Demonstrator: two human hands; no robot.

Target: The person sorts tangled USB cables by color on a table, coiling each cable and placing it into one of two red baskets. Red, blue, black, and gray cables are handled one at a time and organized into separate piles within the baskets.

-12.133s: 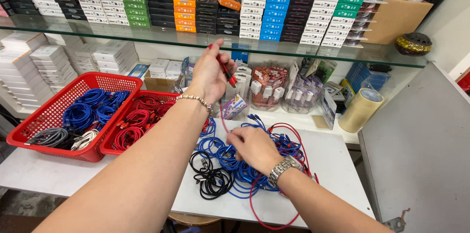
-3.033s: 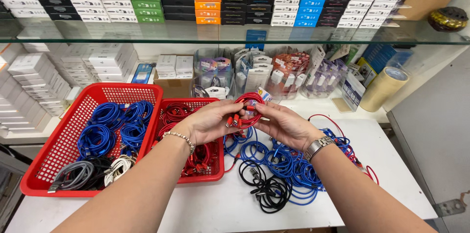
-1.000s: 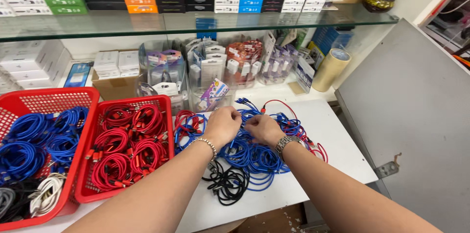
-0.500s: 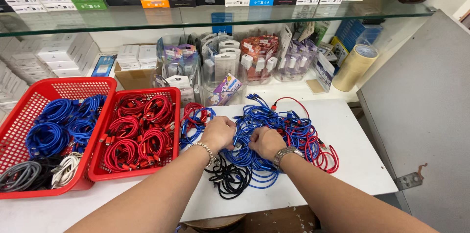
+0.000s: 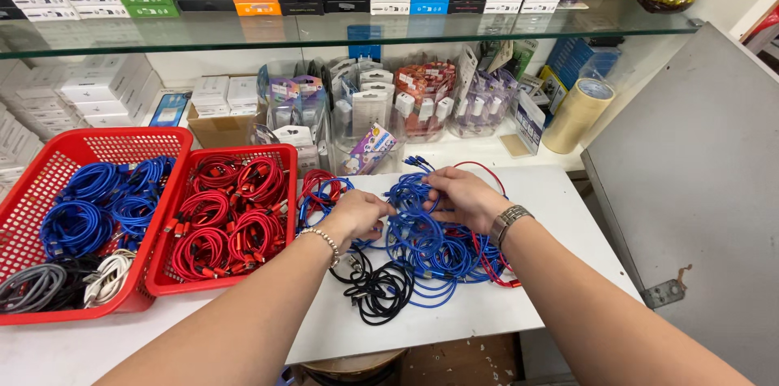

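Observation:
A tangled heap of blue cables [image 5: 430,244] lies on the white table [image 5: 560,224], mixed with a few red cables [image 5: 491,268] and black cables [image 5: 381,293]. My left hand [image 5: 357,214] is closed around strands at the heap's left edge. My right hand [image 5: 458,195] pinches blue strands on top of the heap, just right of the left hand. Left of the heap sits a red basket [image 5: 288,155] with coiled red cables [image 5: 231,219].
A larger red basket [image 5: 49,171] at the far left holds coiled blue cables [image 5: 97,203], grey and white ones. Packaged accessories and a tape roll [image 5: 578,114] stand behind the heap. A glass shelf [image 5: 324,29] with stacked boxes runs above. A grey panel [image 5: 690,191] stands at the right.
Over the earlier frames my hands wound a red cable and left it in the red basket. Both hands then came back to the blue heap and now pull at its strands.

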